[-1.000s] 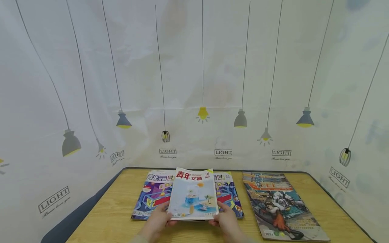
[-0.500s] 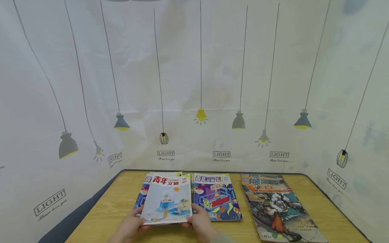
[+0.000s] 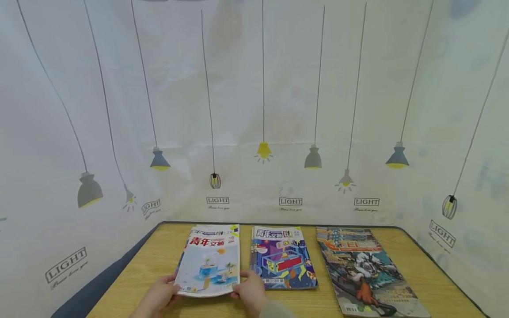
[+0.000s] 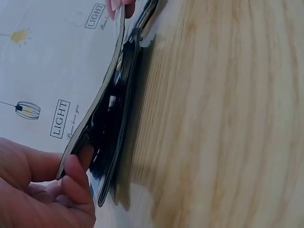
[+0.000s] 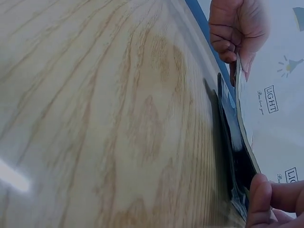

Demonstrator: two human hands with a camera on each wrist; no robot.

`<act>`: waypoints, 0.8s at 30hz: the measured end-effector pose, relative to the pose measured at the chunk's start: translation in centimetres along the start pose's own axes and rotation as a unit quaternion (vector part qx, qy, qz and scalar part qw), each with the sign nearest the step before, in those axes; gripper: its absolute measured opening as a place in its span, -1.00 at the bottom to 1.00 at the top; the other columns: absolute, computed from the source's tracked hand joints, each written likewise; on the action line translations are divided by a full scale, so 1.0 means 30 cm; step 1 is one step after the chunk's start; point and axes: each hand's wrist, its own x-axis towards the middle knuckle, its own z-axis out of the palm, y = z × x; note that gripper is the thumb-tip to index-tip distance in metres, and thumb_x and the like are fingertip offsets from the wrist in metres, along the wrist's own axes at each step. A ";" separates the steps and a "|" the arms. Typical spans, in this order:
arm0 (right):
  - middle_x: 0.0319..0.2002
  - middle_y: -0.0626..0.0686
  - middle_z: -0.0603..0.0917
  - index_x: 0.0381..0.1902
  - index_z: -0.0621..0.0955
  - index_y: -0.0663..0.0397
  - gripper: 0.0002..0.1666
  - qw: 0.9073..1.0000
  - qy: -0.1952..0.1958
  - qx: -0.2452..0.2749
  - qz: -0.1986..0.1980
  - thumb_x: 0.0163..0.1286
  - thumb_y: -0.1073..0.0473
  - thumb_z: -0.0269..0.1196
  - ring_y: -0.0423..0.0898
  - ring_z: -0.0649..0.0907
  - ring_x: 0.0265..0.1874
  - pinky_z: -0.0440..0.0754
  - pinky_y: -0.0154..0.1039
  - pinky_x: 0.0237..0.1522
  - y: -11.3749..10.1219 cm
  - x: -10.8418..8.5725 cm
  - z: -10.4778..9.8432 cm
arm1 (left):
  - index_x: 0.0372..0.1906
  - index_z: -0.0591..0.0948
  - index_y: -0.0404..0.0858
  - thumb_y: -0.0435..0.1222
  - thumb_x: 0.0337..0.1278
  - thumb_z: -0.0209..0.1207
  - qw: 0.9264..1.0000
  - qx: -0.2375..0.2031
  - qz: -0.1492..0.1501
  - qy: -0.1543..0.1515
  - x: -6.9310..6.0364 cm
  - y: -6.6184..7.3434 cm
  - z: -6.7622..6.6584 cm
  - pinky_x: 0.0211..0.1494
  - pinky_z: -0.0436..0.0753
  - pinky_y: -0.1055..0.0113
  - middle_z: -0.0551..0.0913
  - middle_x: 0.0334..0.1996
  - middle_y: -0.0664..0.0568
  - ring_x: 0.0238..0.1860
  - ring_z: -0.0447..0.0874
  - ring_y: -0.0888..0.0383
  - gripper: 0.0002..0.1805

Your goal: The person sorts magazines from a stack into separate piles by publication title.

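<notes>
A magazine with a pale blue island cover lies over another magazine at the left of the table; only the top and left edges of the lower one show. My left hand pinches the upper magazine's near left corner, and my right hand pinches its near right corner. In the left wrist view, the left hand holds the bent upper magazine a little above the lower one. The right wrist view has the right hand gripping the other corner.
A purple-covered magazine pile lies just right of my right hand. Farther right is a stack of larger magazines. The wooden table meets a pale cloth backdrop with printed lamps.
Both hands have carried the island-cover magazine left, from between the two purple-covered piles onto the left one. The right purple-covered pile is uncovered now.
</notes>
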 end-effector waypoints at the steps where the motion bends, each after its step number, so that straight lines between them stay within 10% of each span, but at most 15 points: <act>1: -0.35 0.28 0.53 0.11 0.32 0.71 -0.46 1.000 0.001 -0.001 0.003 0.13 0.63 0.13 -0.15 0.59 -0.58 0.67 -0.32 -0.45 -0.001 0.000 0.003 | 0.27 0.13 -0.74 -0.57 0.21 -0.08 1.000 0.005 -0.001 0.005 0.005 -0.002 -0.003 -0.25 0.61 0.24 0.53 -0.17 -0.35 -0.34 0.58 0.08 -0.45; 15: -0.31 0.10 0.64 0.05 0.44 0.69 -0.47 0.997 -0.057 -0.047 0.019 0.02 0.66 0.14 -0.16 0.55 -0.40 0.61 -0.32 -0.32 0.016 0.006 0.023 | 0.14 0.36 -0.66 -0.51 0.12 0.00 0.995 0.071 0.023 0.063 0.030 -0.051 -0.036 -0.35 0.56 0.26 0.53 -0.23 -0.28 -0.42 0.52 0.05 -0.54; 24: -0.35 0.08 0.59 -0.04 0.58 0.49 -0.61 0.988 -0.083 -0.126 0.030 0.11 0.55 0.18 -0.12 0.53 -0.40 0.58 -0.29 -0.34 -0.003 -0.006 -0.024 | 0.16 0.39 -0.60 -0.36 0.16 0.07 0.983 0.164 0.027 0.082 0.020 -0.034 -0.047 0.07 0.41 -0.14 0.45 0.02 -0.45 -0.02 0.41 -0.23 -0.50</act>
